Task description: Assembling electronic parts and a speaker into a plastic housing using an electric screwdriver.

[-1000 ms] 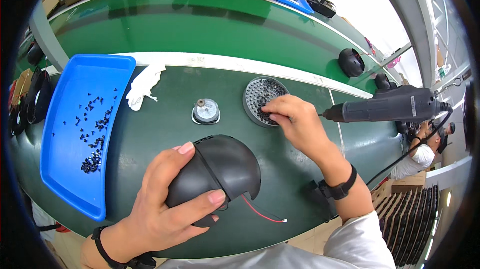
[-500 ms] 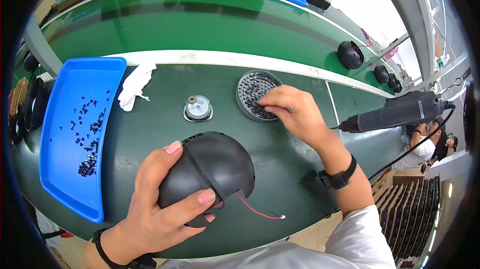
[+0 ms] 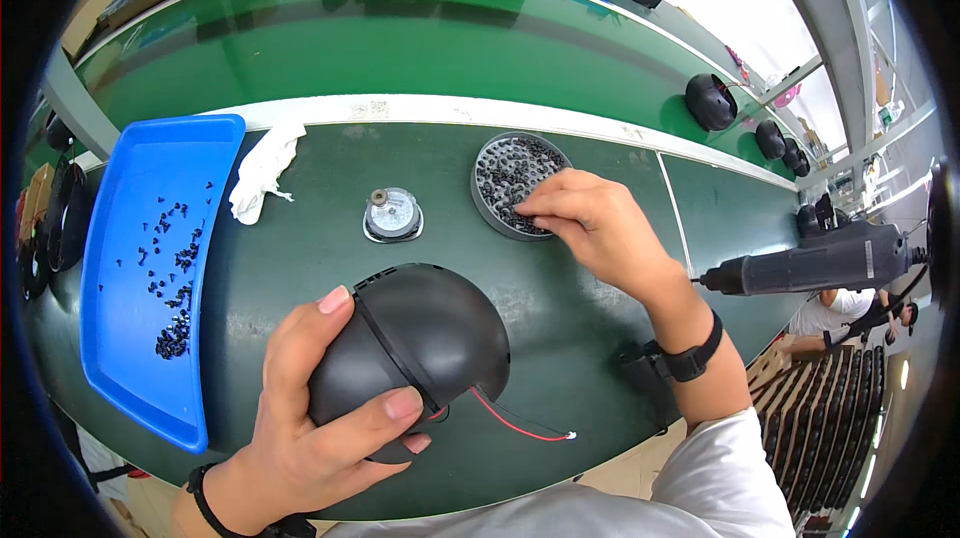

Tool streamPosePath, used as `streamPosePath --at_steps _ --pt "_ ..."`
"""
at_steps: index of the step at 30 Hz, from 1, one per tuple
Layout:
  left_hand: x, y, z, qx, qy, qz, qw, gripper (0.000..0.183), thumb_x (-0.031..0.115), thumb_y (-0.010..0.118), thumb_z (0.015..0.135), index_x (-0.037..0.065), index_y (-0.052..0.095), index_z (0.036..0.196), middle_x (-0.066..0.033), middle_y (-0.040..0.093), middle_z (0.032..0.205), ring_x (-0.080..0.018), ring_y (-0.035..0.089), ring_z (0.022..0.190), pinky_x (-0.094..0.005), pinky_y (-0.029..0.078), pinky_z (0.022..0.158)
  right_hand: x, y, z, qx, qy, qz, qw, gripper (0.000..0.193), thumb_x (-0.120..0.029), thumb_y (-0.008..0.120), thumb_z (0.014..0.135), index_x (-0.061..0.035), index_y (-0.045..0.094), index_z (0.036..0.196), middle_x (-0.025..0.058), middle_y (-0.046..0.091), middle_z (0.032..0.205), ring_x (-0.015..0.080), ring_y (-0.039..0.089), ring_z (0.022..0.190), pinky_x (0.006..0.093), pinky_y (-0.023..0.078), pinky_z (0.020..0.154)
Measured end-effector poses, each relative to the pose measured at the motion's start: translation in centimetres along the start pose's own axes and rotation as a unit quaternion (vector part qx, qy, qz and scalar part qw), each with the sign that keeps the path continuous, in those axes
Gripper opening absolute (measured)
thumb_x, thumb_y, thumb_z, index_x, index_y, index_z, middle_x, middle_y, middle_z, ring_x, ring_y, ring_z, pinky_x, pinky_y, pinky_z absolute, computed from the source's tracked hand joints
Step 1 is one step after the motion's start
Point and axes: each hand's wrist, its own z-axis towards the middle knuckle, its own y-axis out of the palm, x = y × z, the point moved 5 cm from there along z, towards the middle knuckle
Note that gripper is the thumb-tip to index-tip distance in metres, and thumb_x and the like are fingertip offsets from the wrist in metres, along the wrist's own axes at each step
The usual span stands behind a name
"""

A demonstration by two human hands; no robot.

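My left hand [image 3: 310, 413] is wrapped round a smooth black dome-shaped housing [image 3: 445, 323], holding it tilted just over the bench. A red and a black wire [image 3: 520, 431] come out of its lower right side and end in a small white plug. Up and to the right, my right hand [image 3: 600, 228] has thumb and forefinger pinched at the near edge of a round grey dish [image 3: 477, 183]. Small black screws [image 3: 515, 170] fill that dish. What the pinched fingertips hold, if anything, is too small to make out. Between dish and tray sits a small round speaker [image 3: 397, 215].
A blue tray [image 3: 130, 338] with loose black screws lies at the left, a crumpled white cloth [image 3: 265, 173] beside it. A dark electric screwdriver [image 3: 810, 260] hangs at the right. Black domes [image 3: 710, 101] stand on the green belt [image 3: 400, 48]. Other people [image 3: 845, 308] are far right.
The screwdriver sits slightly farther right and lower in the picture. Both hands keep nearly the same places, the left on the housing and the right at the dish.
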Motion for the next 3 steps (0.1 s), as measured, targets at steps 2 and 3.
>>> streamPosePath --at_steps 2,3 --pt "0.1 0.1 0.2 0.028 -0.001 -0.013 1.000 0.089 0.016 0.091 0.055 0.029 0.045 0.130 -0.0305 0.026 0.146 -0.0475 0.041 0.124 -0.0527 0.043 0.095 0.2 0.5 1.1 0.006 -0.021 0.003 1.000 0.022 0.003 0.064 0.080 -0.0011 0.070 0.101 0.0156 0.066 0.097 0.0324 0.064 0.092 0.0390 0.052 0.079" --pt "0.1 0.1 0.1 0.056 -0.005 -0.024 0.998 0.083 0.012 0.089 0.053 0.028 0.053 0.126 -0.0292 0.030 0.145 -0.0438 0.048 0.116 -0.0501 0.046 0.090 0.0 0.9 2.2 0.011 -0.045 0.006 0.999 0.021 0.002 0.065 0.079 -0.0012 0.070 0.100 0.0157 0.066 0.097 0.0322 0.064 0.093 0.0396 0.052 0.080"
